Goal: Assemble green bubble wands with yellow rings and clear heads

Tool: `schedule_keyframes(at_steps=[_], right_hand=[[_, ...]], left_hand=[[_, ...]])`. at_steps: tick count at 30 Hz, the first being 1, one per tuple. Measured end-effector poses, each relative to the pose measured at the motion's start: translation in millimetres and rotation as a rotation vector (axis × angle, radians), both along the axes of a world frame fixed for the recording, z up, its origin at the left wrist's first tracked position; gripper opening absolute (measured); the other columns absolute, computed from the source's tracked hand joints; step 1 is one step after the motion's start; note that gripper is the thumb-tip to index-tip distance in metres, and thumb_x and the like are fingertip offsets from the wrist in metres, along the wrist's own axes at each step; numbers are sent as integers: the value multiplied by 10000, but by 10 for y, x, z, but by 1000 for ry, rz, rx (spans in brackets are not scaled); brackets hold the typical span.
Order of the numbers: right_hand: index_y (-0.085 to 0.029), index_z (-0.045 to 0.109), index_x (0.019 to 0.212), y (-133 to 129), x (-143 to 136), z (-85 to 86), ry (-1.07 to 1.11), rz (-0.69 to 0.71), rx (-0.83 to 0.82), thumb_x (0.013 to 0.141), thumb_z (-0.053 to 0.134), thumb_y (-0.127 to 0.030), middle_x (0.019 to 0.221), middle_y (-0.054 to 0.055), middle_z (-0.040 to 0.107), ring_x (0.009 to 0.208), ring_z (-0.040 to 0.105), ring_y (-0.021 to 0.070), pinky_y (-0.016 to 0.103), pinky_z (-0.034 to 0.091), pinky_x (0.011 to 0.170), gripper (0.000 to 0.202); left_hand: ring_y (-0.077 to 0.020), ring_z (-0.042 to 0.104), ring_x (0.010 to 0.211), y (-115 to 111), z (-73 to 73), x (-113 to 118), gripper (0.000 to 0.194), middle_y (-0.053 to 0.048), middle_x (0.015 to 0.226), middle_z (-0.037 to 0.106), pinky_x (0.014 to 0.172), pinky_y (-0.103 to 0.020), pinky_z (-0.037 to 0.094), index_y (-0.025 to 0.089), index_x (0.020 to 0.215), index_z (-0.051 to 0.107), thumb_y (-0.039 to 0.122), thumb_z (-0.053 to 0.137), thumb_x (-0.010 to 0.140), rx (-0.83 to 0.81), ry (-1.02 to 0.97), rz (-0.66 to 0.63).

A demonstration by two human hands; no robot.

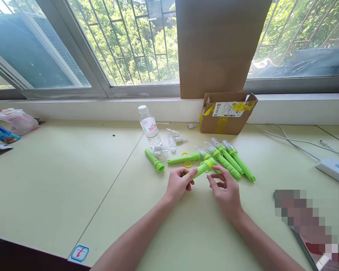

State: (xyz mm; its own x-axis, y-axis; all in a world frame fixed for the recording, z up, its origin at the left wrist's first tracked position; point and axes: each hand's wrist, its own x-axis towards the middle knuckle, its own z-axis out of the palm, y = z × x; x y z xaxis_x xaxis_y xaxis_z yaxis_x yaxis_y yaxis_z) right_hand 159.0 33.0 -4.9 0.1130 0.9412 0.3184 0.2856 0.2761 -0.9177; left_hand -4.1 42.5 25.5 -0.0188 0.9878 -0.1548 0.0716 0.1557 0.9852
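Note:
My left hand (182,180) is closed round a green plastic tube (201,170), tilted with its threaded end up to the right. A thin yellow ring (210,165) sits around the tube below the thread. My right hand (226,188) is at that end, its index fingertip touching near the ring and its thumb apart below. Just behind lie another green tube (180,159) and a loose yellow ring (188,164). Several green tubes with clear caps (228,162) lie side by side to the right. A single open green tube (154,161) rests to the left.
A water bottle (150,128) stands behind, beside several loose clear plastic caps (171,143). Against the wall is an open cardboard box (224,118). At right are a white power strip (335,169), cables and a partly blurred phone (302,237). A plastic bag (18,121) lies far left.

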Motion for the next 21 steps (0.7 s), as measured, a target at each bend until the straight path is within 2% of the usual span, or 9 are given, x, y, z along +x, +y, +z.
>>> schedule_keyframes(at_steps=[7, 12, 15, 17, 19, 21], right_hand=[[-232, 599, 988, -5, 20, 4, -12, -53, 72, 846, 618, -283, 1254, 74, 576, 808, 669, 180, 308, 595, 553, 152], [-219, 615, 926, 28, 60, -9, -21, -45, 109, 837, 639, -278, 1223, 78, 615, 798, 670, 185, 324, 595, 594, 109], [-209, 607, 915, 66, 99, -40, -14, -66, 87, 833, 644, -296, 1213, 91, 626, 671, 657, 154, 332, 586, 572, 126], [-204, 602, 910, 84, 118, -56, -17, -80, 75, 831, 646, -303, 1199, 95, 633, 596, 634, 129, 329, 578, 555, 134], [-201, 597, 898, 93, 123, -59, -30, -79, 77, 830, 647, -302, 1191, 94, 630, 570, 621, 116, 321, 571, 549, 131], [-200, 590, 882, 92, 114, -47, -47, -75, 92, 831, 644, -290, 1194, 93, 616, 605, 630, 121, 308, 562, 547, 117]], left_hand=[[-71, 468, 331, 17, -3, -47, 458, 7, 483, 579, 363, -184, 312, 153, 574, 521, 552, 631, 769, -58, -8, -88], [-67, 462, 329, 30, -17, -58, 443, 22, 480, 552, 348, -179, 324, 156, 615, 516, 555, 607, 786, -75, -13, -134], [-57, 472, 351, -2, 1, -18, 359, 38, 611, 583, 342, -178, 365, 173, 774, 539, 486, 705, 722, -62, -53, -163], [-55, 503, 406, -31, 14, 15, 412, 33, 760, 604, 350, -181, 408, 201, 903, 532, 411, 780, 650, -33, -70, -180], [-72, 540, 494, -50, 17, 36, 427, 30, 808, 589, 363, -176, 436, 210, 913, 523, 367, 799, 628, 21, -49, -157], [-94, 556, 561, -52, 10, 43, 364, 27, 768, 573, 370, -169, 445, 197, 847, 533, 358, 787, 643, 77, -1, -98]])
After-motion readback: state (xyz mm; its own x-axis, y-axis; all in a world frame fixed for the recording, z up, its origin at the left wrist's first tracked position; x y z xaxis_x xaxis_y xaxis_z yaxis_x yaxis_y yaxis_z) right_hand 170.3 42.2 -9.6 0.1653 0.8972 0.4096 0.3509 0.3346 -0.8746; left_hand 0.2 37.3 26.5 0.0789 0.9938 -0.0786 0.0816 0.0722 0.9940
